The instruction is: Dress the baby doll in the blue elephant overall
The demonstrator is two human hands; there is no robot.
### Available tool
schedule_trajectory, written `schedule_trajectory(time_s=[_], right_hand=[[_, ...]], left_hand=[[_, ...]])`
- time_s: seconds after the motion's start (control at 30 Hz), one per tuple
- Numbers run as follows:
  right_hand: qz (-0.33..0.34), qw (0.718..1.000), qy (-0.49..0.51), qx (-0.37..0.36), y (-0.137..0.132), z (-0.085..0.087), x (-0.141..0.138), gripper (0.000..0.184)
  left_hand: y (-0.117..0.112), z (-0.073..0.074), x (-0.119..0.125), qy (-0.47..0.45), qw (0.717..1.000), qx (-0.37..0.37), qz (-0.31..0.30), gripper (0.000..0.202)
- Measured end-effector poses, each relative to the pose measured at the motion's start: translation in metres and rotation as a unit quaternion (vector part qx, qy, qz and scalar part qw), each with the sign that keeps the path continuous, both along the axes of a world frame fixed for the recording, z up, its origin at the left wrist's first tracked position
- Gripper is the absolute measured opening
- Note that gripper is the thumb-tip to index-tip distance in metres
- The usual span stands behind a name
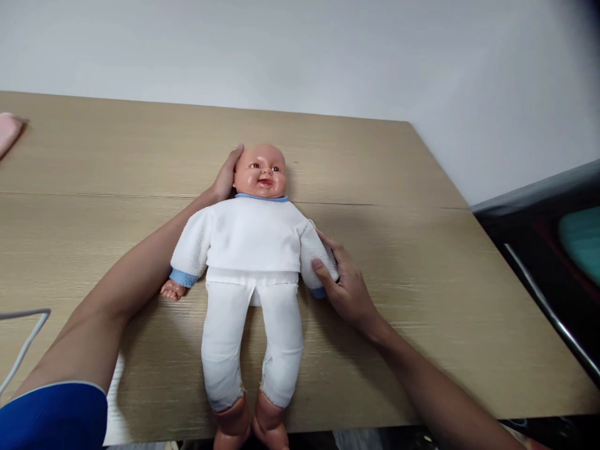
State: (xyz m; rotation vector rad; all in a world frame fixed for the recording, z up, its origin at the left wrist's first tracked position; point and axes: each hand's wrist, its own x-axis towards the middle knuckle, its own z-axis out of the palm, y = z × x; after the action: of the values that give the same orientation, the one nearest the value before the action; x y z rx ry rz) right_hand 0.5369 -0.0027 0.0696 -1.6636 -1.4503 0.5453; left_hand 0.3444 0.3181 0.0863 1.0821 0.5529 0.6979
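A baby doll [253, 250] lies on its back in the middle of a wooden table [422, 262], head away from me, feet at the near edge. It wears a white top with blue cuffs and collar and white trousers. My left hand [225, 176] cups the side and back of the doll's head; most of its fingers are hidden behind the head. My right hand [344, 284] is closed round the doll's sleeved arm near the blue cuff, thumb on top of the sleeve.
A pink cloth [8, 131] lies at the table's far left edge. A white wire hanger [23, 340] pokes in at the near left. To the right of the table stands a dark bin or cart [553, 262] with a metal bar and something teal inside. A white wall runs behind.
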Motion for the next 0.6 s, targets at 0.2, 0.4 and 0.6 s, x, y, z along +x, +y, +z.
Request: schedule_trajectory(time_s=[0.2, 0.4, 0.6], right_hand=[[-0.002, 1.0, 0.006, -0.005, -0.0001, -0.0016, -0.0005, 0.066], [-0.004, 1.0, 0.001, 0.0, 0.0002, 0.0007, -0.0016, 0.066], [-0.003, 1.0, 0.003, -0.007, 0.0001, 0.002, -0.0015, 0.067]], left_hand=[[-0.0012, 0.0009, 0.0009, -0.025, 1.0, -0.01, 0.008, 0.086], [-0.0014, 0.0016, 0.0013, -0.022, 0.999, -0.018, 0.026, 0.083], [-0.0009, 0.0011, 0.0018, -0.021, 0.999, -0.027, 0.033, 0.084]])
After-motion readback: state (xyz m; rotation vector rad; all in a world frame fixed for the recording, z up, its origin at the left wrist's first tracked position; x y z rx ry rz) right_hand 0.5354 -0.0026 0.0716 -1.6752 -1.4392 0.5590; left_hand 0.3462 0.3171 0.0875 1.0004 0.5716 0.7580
